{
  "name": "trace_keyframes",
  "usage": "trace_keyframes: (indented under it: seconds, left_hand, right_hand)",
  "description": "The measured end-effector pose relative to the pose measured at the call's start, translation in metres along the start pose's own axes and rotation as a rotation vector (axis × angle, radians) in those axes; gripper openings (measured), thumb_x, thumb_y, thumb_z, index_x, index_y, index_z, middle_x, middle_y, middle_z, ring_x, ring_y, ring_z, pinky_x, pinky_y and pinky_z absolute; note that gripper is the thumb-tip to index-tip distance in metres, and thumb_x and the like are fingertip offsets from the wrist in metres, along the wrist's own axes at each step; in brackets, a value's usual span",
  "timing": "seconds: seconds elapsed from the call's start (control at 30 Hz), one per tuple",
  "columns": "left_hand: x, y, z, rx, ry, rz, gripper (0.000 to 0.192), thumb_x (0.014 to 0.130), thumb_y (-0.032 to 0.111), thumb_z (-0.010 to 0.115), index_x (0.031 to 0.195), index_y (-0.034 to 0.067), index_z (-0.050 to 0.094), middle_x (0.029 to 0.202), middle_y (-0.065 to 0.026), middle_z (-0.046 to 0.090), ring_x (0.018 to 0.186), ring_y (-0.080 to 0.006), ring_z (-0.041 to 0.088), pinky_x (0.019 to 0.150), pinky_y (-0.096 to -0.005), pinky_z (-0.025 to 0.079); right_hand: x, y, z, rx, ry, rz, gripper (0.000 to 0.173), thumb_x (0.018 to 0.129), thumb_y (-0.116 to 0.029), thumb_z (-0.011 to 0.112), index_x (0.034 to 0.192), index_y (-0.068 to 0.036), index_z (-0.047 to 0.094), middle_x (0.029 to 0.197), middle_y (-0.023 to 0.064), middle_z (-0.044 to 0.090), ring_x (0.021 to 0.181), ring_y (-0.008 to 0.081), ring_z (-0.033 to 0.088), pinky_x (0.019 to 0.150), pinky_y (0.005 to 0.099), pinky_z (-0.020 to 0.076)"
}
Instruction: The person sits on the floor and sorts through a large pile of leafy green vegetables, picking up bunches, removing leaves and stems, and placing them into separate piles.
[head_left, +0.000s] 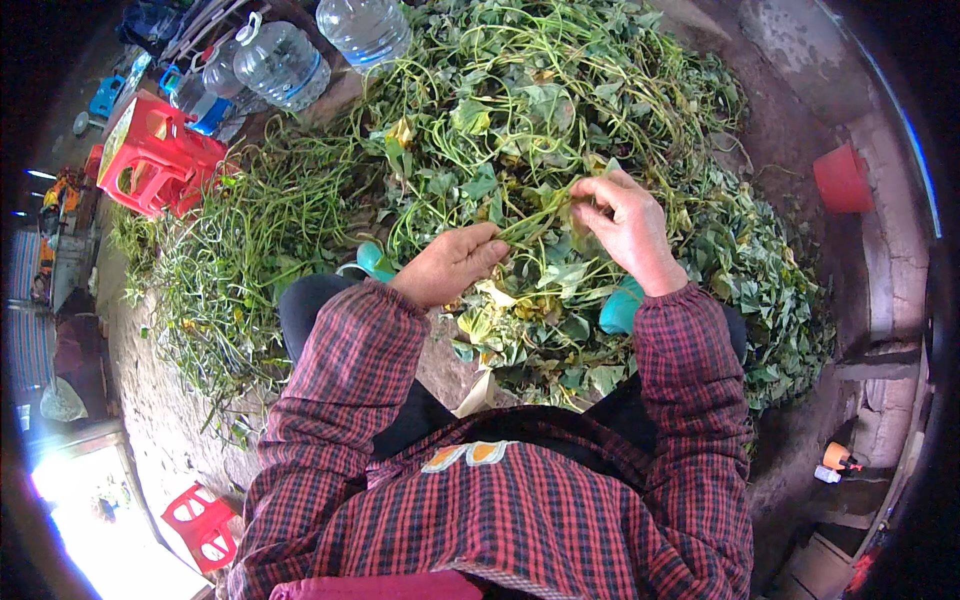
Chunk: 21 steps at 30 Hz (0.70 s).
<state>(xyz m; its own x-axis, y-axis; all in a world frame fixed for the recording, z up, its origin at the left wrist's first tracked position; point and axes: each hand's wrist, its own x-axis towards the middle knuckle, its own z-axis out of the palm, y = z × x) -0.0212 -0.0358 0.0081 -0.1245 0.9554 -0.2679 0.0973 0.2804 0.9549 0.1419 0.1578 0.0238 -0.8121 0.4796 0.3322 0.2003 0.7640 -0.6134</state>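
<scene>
Between my two hands a small bunch of green leafy vine stems (534, 223) is stretched. My left hand (456, 262) is closed round its lower left end, thumb on top. At the upper right end, my right hand (624, 221) pinches the stems near some leaves, with thumb and forefinger together. Under and beyond both hands lies a large heap of leafy vines (555, 90), with some yellowed leaves. A pile of mostly bare stems (277, 195) lies to the left. Teal footwear (621, 306) shows below my right hand, partly covered by leaves.
A red plastic stool (161, 157) and several clear plastic water jugs (281, 64) stand at the upper left. Another red stool (201, 527) is at the lower left by a bright doorway. A red bucket (844, 178) stands at the right near the wall.
</scene>
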Motion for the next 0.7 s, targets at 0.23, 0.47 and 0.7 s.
trace_keyframes:
  seconds: [0.23, 0.47, 0.7]
  left_hand:
    - [0.000, 0.003, 0.006, -0.048, 0.063, 0.031, 0.029, 0.096, 0.028, 0.046, 0.087, 0.002, 0.051, 0.068, 0.0030, 0.042, 0.065, -0.0064, 0.039, 0.059, -0.0232, 0.037]
    - [0.007, 0.002, 0.003, -0.119, 0.049, -0.074, 0.026, 0.095, 0.029, 0.047, 0.099, 0.005, 0.054, 0.072, 0.0061, 0.048, 0.062, -0.0016, 0.043, 0.053, -0.0191, 0.036]
    - [0.010, -0.007, 0.001, -0.148, 0.133, -0.133, 0.025, 0.095, 0.030, 0.047, 0.093, 0.006, 0.053, 0.061, 0.0067, 0.042, 0.047, -0.0027, 0.034, 0.040, -0.0204, 0.028]
  right_hand:
    - [0.000, -0.002, 0.002, -0.104, -0.012, -0.017, 0.010, 0.077, -0.012, 0.066, 0.087, -0.011, 0.062, 0.078, 0.0033, 0.059, 0.066, 0.0177, 0.061, 0.058, 0.0295, 0.0474]
    - [0.002, -0.003, 0.001, 1.125, 0.062, 0.524, 0.007, 0.085, -0.011, 0.060, 0.090, -0.006, 0.058, 0.082, -0.0019, 0.058, 0.076, 0.0085, 0.053, 0.073, 0.0229, 0.0428]
    - [0.004, 0.062, -0.106, 0.477, 0.678, 0.358, 0.019, 0.085, -0.021, 0.061, 0.097, -0.007, 0.063, 0.089, 0.0027, 0.063, 0.084, 0.0149, 0.058, 0.077, 0.0295, 0.0461]
